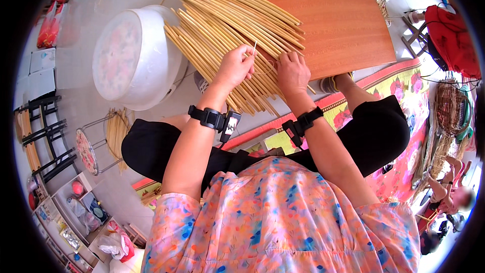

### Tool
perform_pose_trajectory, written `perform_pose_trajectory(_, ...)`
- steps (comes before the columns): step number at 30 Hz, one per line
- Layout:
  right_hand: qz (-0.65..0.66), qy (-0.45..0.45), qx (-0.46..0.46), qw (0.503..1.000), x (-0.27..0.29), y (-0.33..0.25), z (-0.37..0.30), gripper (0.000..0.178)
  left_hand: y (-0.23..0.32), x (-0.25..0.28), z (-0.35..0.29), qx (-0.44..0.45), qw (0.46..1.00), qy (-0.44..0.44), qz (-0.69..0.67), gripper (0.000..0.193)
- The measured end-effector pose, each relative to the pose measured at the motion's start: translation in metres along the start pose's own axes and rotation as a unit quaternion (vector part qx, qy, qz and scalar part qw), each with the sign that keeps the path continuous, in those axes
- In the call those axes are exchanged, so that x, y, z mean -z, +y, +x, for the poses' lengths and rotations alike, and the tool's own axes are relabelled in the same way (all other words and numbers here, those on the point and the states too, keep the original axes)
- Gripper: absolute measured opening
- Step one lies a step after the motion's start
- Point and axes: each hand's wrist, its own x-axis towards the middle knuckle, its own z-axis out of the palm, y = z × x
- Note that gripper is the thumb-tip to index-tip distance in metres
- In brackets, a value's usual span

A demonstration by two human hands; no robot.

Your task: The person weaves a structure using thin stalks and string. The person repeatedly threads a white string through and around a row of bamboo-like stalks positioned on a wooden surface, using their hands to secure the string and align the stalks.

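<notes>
Many long yellow reed-like stalks [222, 35] lie side by side in a slanting layer, partly on the brown wooden table [343, 25] and partly past its near edge. Above them my left hand [236, 68] is closed in a pinch, and a thin white strand [255, 48] sticks up from its fingertips. A pale thread [267, 73] curves between my two hands over the stalks. My right hand [293, 73] rests at the stalks' right side with its fingers curled down and closed. What its fingertips grip is hidden.
A large white plastic tub [146, 60] stands left of the table. Beyond it are a round stool [87, 151] and a bundle of straw [118, 134]. A red bag [452, 40] is at the right, above a wicker basket [448, 108]. Another person [452, 192] sits at far right.
</notes>
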Motion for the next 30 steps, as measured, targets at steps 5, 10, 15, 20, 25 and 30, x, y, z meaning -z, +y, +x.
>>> perform_pose_trajectory(5,-0.020,0.037,-0.008,0.999,-0.008,0.002,0.001,0.015,-0.012,-0.008,0.008,-0.019,0.999,-0.009,0.041,0.017)
perform_pose_trajectory(10,0.019,0.009,-0.062,0.998,0.000,-0.005,0.006,0.015,-0.027,-0.017,0.010,-0.092,0.981,0.035,0.165,0.022)
perform_pose_trajectory(15,0.098,0.010,-0.090,0.991,0.003,-0.005,0.006,0.015,-0.025,-0.027,0.004,-0.113,0.967,0.070,0.219,0.022)
perform_pose_trajectory(20,0.124,-0.004,-0.123,0.985,0.008,-0.006,0.010,0.014,-0.026,-0.031,0.002,-0.115,0.966,0.089,0.214,0.020)
perform_pose_trajectory(25,0.130,-0.017,-0.141,0.981,0.006,-0.006,0.010,0.014,-0.029,-0.032,0.003,-0.113,0.964,0.079,0.229,0.022)
perform_pose_trajectory(30,0.132,-0.029,-0.156,0.979,0.004,-0.006,0.011,0.014,-0.029,-0.033,0.003,-0.120,0.964,0.083,0.224,0.022)
